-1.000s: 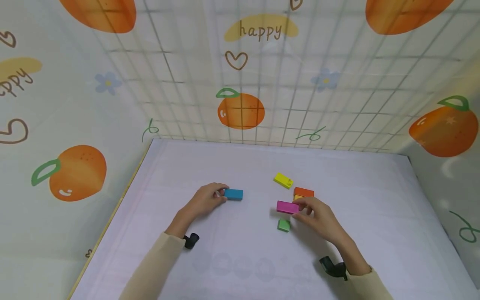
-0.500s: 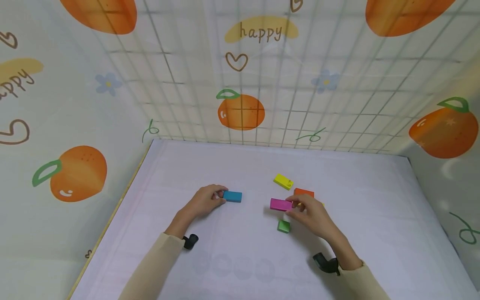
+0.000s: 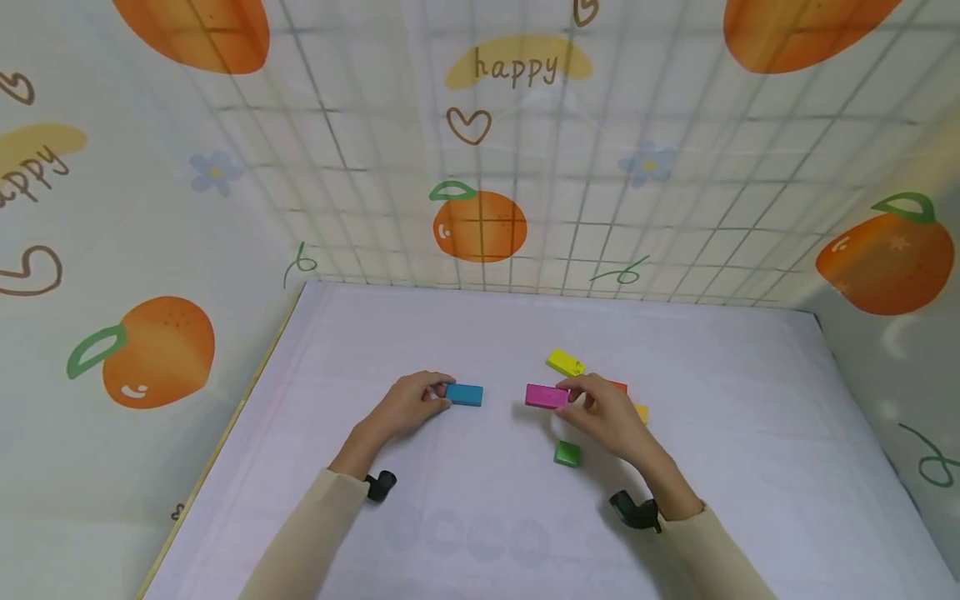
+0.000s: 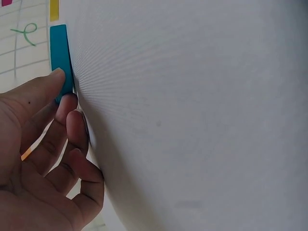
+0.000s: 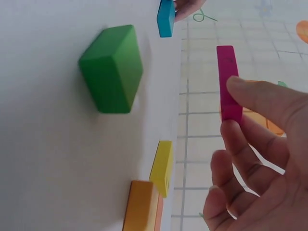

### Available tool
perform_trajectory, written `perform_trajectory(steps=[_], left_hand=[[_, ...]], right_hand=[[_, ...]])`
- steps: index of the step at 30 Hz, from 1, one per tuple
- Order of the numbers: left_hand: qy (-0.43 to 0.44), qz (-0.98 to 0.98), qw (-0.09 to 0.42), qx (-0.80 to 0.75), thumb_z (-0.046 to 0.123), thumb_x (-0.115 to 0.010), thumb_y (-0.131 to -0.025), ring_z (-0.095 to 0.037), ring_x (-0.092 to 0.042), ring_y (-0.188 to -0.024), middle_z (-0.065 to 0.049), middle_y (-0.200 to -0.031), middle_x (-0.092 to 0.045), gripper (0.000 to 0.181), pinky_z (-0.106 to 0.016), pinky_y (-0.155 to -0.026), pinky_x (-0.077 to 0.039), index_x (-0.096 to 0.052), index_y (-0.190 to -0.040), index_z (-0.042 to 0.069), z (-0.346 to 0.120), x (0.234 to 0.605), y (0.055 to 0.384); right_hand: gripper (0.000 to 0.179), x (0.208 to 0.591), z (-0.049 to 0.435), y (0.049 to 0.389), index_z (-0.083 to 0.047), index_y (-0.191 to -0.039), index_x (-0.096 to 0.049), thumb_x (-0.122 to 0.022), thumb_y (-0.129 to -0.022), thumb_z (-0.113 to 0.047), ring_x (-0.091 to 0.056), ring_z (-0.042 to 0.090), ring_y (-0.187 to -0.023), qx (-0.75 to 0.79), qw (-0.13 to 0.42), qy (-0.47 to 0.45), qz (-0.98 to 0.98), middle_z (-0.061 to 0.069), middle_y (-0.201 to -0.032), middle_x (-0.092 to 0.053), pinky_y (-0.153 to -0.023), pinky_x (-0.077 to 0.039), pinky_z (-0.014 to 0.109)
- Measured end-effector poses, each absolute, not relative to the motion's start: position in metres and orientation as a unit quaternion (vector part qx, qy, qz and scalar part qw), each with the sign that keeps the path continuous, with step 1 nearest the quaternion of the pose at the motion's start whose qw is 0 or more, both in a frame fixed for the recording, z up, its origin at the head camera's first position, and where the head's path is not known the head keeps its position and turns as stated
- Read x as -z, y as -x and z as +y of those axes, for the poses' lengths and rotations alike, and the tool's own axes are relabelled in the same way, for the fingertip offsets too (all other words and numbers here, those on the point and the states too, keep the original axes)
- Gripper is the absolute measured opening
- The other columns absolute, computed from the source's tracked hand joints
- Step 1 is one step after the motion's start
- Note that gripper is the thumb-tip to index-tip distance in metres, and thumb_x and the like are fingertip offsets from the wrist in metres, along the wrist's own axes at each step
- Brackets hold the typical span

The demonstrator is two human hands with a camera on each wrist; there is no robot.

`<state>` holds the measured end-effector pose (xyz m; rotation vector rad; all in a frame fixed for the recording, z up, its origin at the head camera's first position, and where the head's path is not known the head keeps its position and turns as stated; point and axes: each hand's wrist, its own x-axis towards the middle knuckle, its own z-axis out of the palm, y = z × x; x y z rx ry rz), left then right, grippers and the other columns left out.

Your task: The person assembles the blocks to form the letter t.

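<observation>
On the left of the white table, my left hand (image 3: 410, 402) pinches the left end of a blue block (image 3: 467, 395) lying flat; the left wrist view shows thumb and fingers on the blue block (image 4: 60, 57). My right hand (image 3: 606, 414) holds a magenta block (image 3: 546, 396) by its right end, raised above the table with a shadow below it. In the right wrist view the magenta block (image 5: 229, 86) sits between thumb and fingertips. A gap separates the magenta block from the blue one.
A green block (image 3: 567, 453) lies in front of my right hand and a yellow block (image 3: 566, 362) behind it. An orange-red block (image 3: 619, 387) and a yellow-orange block (image 3: 641, 413) are partly hidden by that hand. A patterned cloth wall (image 3: 480, 275) stands behind the table.
My right hand has carried the magenta block leftward and slightly back, closer to the blue block. The yellow-orange block shows more at its right side. My left hand stays almost in place.
</observation>
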<state>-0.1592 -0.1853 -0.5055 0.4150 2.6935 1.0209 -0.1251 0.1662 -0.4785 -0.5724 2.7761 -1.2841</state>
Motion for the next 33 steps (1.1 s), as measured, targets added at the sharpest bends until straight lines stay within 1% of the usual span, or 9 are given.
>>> perform_trajectory(steps=[4,11,21,25,33], left_hand=[[-0.138,0.920,0.115,-0.347,0.015,-0.073,-0.093,-0.013,-0.051,-0.077,0.006,-0.097,-0.061,0.035,-0.030,-0.069,-0.044,-0.068,-0.127,0.013,-0.186,0.506,0.159],[-0.140,0.918,0.117,-0.352,0.014,-0.074,-0.092,-0.013,-0.051,-0.077,0.004,-0.097,-0.061,0.035,-0.031,-0.070,-0.044,-0.068,-0.127,0.012,-0.185,0.506,0.160],[-0.139,0.918,0.119,-0.353,0.014,-0.075,-0.091,-0.014,-0.052,-0.079,0.004,-0.097,-0.061,0.035,-0.032,-0.072,-0.045,-0.068,-0.126,0.012,-0.186,0.507,0.160],[-0.133,0.918,0.126,-0.353,0.015,-0.075,-0.092,-0.014,-0.053,-0.081,0.005,-0.097,-0.060,0.035,-0.032,-0.073,-0.046,-0.068,-0.127,0.014,-0.186,0.508,0.161],[-0.136,0.917,0.122,-0.356,0.015,-0.075,-0.091,-0.015,-0.052,-0.080,0.004,-0.097,-0.061,0.035,-0.032,-0.073,-0.045,-0.069,-0.126,0.013,-0.187,0.508,0.161]], right_hand=[[0.034,0.477,0.159,0.130,-0.013,-0.121,-0.069,-0.078,-0.089,-0.021,-0.055,0.020,-0.089,0.415,0.023,0.182,0.891,-0.002,-0.102,-0.062,-0.068,-0.050,0.031],[0.035,0.480,0.149,0.138,-0.014,-0.121,-0.069,-0.079,-0.088,-0.022,-0.054,0.019,-0.088,0.419,0.040,0.178,0.890,-0.002,-0.101,-0.063,-0.065,-0.050,0.030],[0.036,0.485,0.131,0.147,-0.018,-0.122,-0.069,-0.079,-0.088,-0.025,-0.054,0.020,-0.088,0.422,0.063,0.157,0.891,-0.003,-0.101,-0.063,-0.066,-0.050,0.033],[0.035,0.487,0.123,0.149,-0.018,-0.120,-0.069,-0.080,-0.087,-0.025,-0.054,0.020,-0.086,0.430,0.072,0.147,0.888,-0.003,-0.099,-0.063,-0.066,-0.050,0.033],[0.034,0.497,0.113,0.155,-0.017,-0.119,-0.069,-0.080,-0.087,-0.022,-0.055,0.019,-0.084,0.438,0.084,0.151,0.882,-0.004,-0.097,-0.062,-0.068,-0.050,0.032]])
